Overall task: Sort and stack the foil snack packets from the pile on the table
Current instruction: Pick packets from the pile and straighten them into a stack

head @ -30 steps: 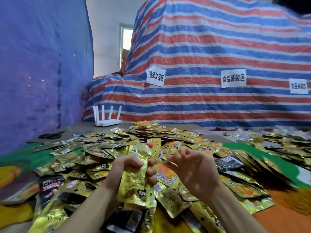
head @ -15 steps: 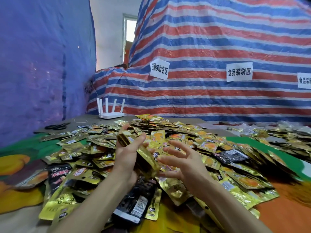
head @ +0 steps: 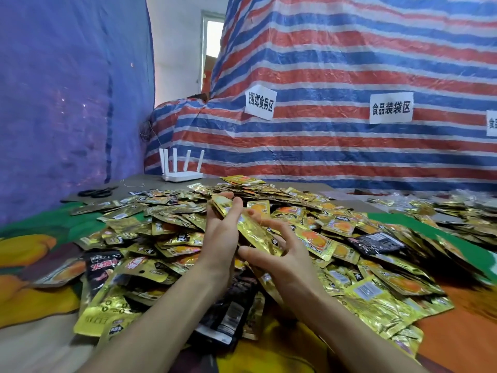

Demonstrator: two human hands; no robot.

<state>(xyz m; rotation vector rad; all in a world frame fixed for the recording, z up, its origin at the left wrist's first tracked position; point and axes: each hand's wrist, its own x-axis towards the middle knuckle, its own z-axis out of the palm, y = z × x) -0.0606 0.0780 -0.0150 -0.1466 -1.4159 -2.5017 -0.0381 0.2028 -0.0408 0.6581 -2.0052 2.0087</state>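
Observation:
A wide pile of gold foil snack packets (head: 349, 238) covers the table, with a few black packets (head: 376, 242) mixed in. My left hand (head: 223, 232) is raised above the pile and holds a small stack of gold packets (head: 250, 227), thumb on top and fingers underneath. My right hand (head: 279, 254) is just to the right of that stack, fingers spread and bent, fingertips against the stack's lower edge. The stack tilts down toward the right hand.
A white router (head: 181, 170) stands at the table's far left, black scissors (head: 95, 192) lie near it. A striped tarp wall with paper labels (head: 259, 102) rises behind. More packets (head: 457, 211) lie at the far right. The colourful tablecloth (head: 32, 265) shows at left.
The stack in my left hand has tilted flatter and risen slightly. My right hand has moved in from open beside it until its fingertips meet the stack's lower edge.

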